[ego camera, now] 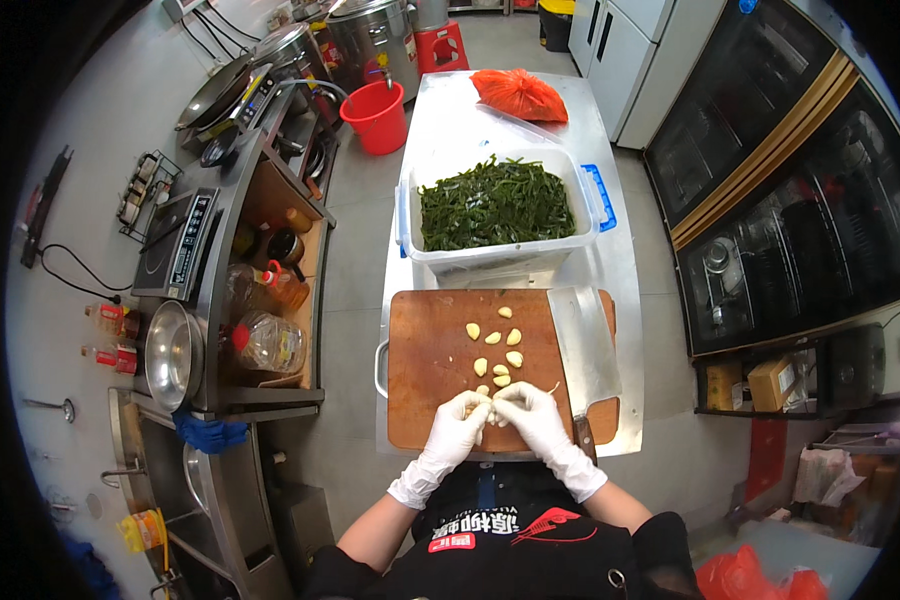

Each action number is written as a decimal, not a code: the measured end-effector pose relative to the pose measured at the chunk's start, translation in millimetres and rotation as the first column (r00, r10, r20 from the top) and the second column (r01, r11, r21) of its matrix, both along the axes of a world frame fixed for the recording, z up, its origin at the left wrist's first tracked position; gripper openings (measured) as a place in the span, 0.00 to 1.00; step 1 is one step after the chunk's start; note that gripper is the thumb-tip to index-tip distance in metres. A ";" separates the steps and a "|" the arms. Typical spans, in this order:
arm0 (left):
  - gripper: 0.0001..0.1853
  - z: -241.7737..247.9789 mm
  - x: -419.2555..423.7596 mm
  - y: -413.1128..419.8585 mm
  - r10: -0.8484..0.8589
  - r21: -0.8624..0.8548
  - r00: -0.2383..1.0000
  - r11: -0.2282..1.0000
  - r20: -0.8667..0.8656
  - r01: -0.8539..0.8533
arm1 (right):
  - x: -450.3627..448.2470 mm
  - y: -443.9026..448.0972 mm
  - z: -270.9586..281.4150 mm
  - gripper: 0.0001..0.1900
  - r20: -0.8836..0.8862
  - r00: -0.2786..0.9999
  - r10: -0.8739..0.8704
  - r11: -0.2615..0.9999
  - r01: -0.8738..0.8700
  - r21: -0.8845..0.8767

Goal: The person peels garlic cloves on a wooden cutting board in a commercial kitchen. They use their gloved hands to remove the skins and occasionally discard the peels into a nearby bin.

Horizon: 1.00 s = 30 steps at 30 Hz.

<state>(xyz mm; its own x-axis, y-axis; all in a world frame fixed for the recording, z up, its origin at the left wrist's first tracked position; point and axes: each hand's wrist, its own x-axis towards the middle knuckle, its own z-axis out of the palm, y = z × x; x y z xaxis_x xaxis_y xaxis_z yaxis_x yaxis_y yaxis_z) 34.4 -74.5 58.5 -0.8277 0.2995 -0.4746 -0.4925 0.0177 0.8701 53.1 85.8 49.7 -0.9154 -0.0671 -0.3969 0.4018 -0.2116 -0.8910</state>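
Both my hands wear white gloves and meet over the near edge of a wooden cutting board (427,337). My left hand (457,427) and my right hand (529,420) pinch a small pale piece between their fingertips, seemingly a garlic clove; the fingers partly hide it. Several peeled garlic cloves (514,337) lie scattered on the board just beyond my hands. To the right a broad cleaver (586,345) rests on the board, its wooden handle pointing towards me. Behind the board stands a clear plastic tub (495,259) full of cut dark green leafy vegetable (495,202).
The board and tub stand on a metal table (626,300). An orange plastic bag (521,96) lies at its far end. A red bucket (375,116) stands on the floor at the far left. Left is a steel counter with a metal bowl (172,356); glass-door fridges (787,210) line the right.
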 end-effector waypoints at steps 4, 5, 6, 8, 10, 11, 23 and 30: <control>0.07 1.3 -0.3 4.3 0.076 0.030 0.994 0.996 0.079 -0.078 | 1.4 8.8 -15.3 0.10 0.163 0.980 -0.111 0.956 0.150 -0.251; 0.07 0.4 -1.1 3.0 0.072 0.012 0.993 0.997 0.093 -0.074 | 2.8 7.3 -18.0 0.10 0.191 0.974 -0.124 0.941 0.176 -0.288; 0.08 -1.3 -2.2 2.2 0.070 -0.003 0.992 0.998 0.108 -0.070 | 3.7 6.2 -19.0 0.10 0.220 0.966 -0.135 0.926 0.202 -0.320; 0.08 -1.9 -4.9 0.9 0.059 -0.013 0.992 0.998 0.110 -0.058 | 5.5 0.9 -21.0 0.09 0.265 0.952 -0.152 0.882 0.252 -0.399; 0.09 -1.2 -8.8 1.4 0.047 -0.003 0.995 0.999 0.084 -0.047 | 5.2 -8.5 -20.9 0.09 0.296 0.942 -0.157 0.822 0.291 -0.489; 0.09 0.3 -9.6 -0.2 0.047 0.004 0.995 0.999 0.083 -0.048 | 5.7 -12.1 -20.3 0.09 0.285 0.943 -0.169 0.848 0.287 -0.445; 0.07 2.3 -23.3 -34.8 -0.074 -0.071 0.997 0.995 0.010 0.075 | 1.4 -52.0 -15.5 0.12 0.251 0.928 -0.274 0.814 0.363 -0.453; 0.08 0.6 -30.3 -49.6 -0.069 -0.026 0.997 0.997 -0.018 0.069 | -4.3 -70.2 -4.6 0.12 0.305 0.891 -0.337 0.782 0.445 -0.437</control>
<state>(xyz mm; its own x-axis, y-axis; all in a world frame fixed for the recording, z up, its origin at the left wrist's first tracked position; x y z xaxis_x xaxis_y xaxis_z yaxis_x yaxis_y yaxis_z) 4.0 -124.1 59.1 -0.8142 0.3443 -0.4675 -0.4731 0.0732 0.8780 48.8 15.6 45.1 -0.8092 0.0479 -0.5856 0.3447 -0.7684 -0.5392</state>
